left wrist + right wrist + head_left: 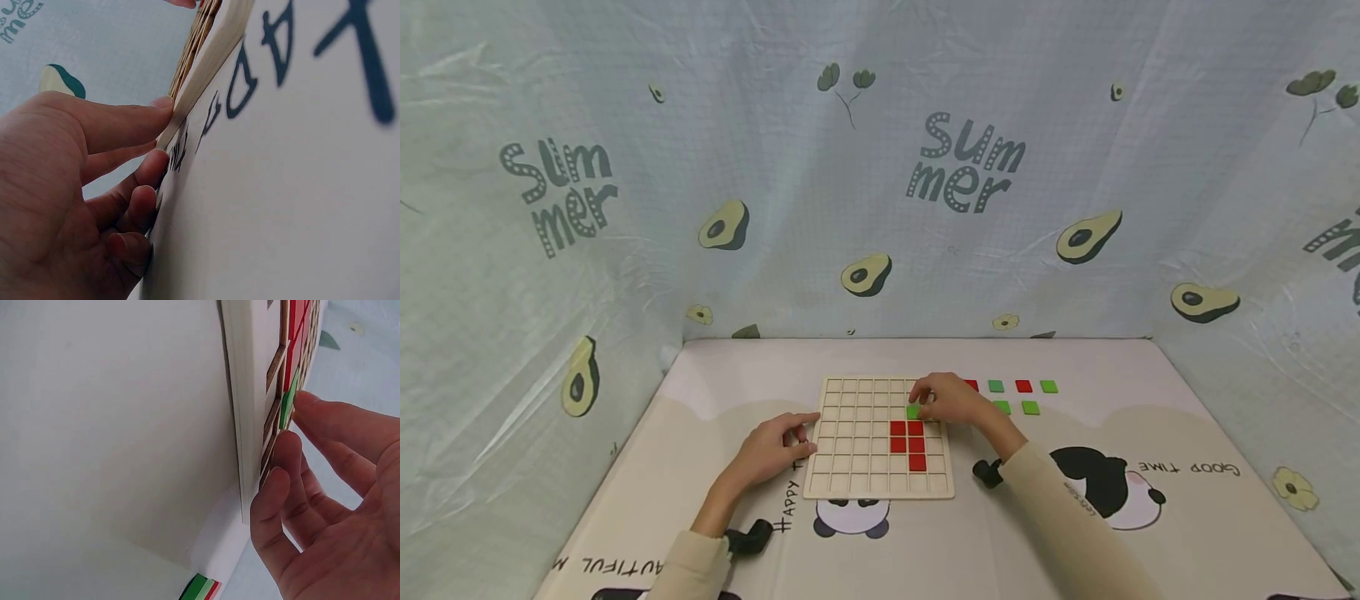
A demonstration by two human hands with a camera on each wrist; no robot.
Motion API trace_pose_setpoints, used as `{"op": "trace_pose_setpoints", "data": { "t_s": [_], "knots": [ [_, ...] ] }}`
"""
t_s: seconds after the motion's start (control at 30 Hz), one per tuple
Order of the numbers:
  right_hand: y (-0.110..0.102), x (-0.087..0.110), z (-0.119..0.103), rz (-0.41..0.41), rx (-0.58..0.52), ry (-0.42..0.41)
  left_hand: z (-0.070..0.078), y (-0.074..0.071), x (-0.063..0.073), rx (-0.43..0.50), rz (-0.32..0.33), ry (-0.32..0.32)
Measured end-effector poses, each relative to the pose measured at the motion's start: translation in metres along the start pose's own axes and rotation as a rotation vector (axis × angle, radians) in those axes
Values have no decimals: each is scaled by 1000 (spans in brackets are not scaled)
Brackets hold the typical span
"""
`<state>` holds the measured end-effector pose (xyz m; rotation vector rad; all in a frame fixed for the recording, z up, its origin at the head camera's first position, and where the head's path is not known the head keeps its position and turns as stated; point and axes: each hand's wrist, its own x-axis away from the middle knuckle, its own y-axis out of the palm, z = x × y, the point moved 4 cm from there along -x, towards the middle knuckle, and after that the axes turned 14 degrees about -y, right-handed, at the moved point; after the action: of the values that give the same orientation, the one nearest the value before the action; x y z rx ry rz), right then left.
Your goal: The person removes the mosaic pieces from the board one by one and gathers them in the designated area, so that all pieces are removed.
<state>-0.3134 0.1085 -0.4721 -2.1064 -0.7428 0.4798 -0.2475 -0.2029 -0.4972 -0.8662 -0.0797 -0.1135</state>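
Observation:
A light wooden grid board [857,483] lies flat on the table. Several red square tiles [916,445] sit in its cells, right of the middle. My right hand [951,400] pinches a green square tile [913,412] by its edge, just above the red ones; in the right wrist view the green tile [286,407] tilts between thumb and fingertips at the grid. With thumb and index finger apart, my left hand [769,450] touches the board's left edge. The left wrist view shows the left thumb against the board's side [212,59], the other fingers loosely bent.
Loose tiles lie in two rows right of the board, among them a red tile [1024,387], a teal tile [996,386] and a green tile [1031,407]. A printed cloth [1000,533] covers the table. Patterned curtains [790,167] rise behind and at both sides.

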Motion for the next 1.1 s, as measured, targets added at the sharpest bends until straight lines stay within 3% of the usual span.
{"op": "trace_pose_setpoints", "data": {
  "t_s": [1.1],
  "knots": [
    [3,-1,2,-11,19,7,1,-1,-1,2,1,-8]
  ]
}}
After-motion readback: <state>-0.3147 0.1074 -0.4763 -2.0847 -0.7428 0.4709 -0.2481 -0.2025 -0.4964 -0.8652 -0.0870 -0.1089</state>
